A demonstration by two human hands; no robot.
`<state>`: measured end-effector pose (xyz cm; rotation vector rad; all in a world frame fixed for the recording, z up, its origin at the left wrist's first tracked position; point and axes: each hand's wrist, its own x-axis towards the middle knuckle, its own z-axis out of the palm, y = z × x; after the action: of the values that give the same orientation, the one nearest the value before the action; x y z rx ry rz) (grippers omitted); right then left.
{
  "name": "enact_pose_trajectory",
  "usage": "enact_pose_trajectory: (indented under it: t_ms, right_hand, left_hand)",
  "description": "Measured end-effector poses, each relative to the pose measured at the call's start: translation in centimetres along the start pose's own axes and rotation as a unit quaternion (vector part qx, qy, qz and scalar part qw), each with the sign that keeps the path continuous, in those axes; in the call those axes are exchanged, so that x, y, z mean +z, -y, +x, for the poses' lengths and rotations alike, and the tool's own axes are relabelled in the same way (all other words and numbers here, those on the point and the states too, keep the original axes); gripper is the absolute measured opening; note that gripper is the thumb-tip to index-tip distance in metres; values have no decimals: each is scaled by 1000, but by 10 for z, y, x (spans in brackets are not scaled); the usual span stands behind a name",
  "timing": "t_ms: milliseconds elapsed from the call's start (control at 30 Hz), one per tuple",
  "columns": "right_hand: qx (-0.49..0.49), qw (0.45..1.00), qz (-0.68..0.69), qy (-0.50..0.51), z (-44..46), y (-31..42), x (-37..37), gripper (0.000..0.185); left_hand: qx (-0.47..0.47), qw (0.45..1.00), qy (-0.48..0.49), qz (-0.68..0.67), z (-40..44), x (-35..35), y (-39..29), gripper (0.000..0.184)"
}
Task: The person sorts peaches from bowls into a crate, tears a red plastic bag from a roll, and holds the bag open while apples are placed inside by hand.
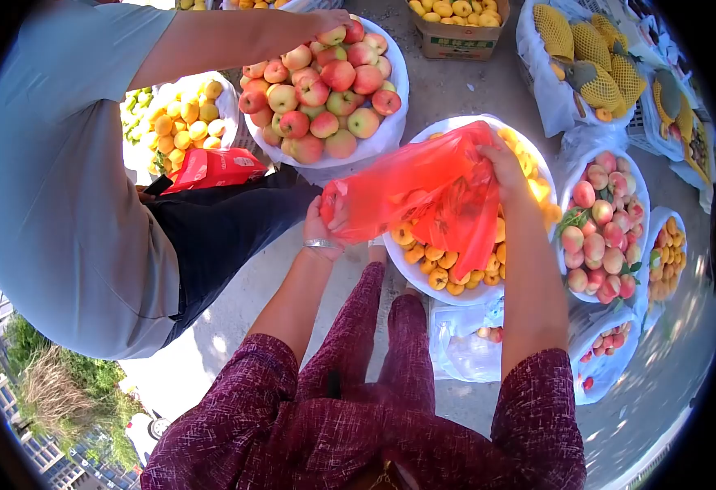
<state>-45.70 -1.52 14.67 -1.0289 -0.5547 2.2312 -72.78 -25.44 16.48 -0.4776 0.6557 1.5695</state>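
Note:
A thin red plastic bag (423, 184) is stretched out sideways between my two hands, above a basket of yellow-orange fruit (435, 265). My left hand (327, 219), with a silver bracelet at the wrist, grips the bag's left end. Something red and rounded shows by its fingers, but I cannot tell whether it is bunched plastic or a fruit under it. Closed on the other end of the bag is my right hand (505, 167). Just beyond my left hand stands a white-lined basket of red and yellow apples (317, 102).
On the left a person in a grey shirt (88, 188) reaches a hand (325, 23) onto the apples. Baskets of peaches (603, 229) stand at the right. Netted yellow fruit (595, 61) and a cardboard fruit box (458, 41) are farther back. A red bag (215, 169) lies near yellow fruit.

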Motion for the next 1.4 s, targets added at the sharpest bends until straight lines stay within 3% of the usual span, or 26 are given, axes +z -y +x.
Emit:
enact_pose_trajectory:
  t_ms: [567,1400]
  right_hand:
    - [30,999,-2,-45,5,-16,-6,55]
    - [34,999,25,-21,7,-18,4,49]
  left_hand:
    - [-2,997,-77,19,18,-24,-4,34]
    - [5,997,-57,44,28,-50,-7,38]
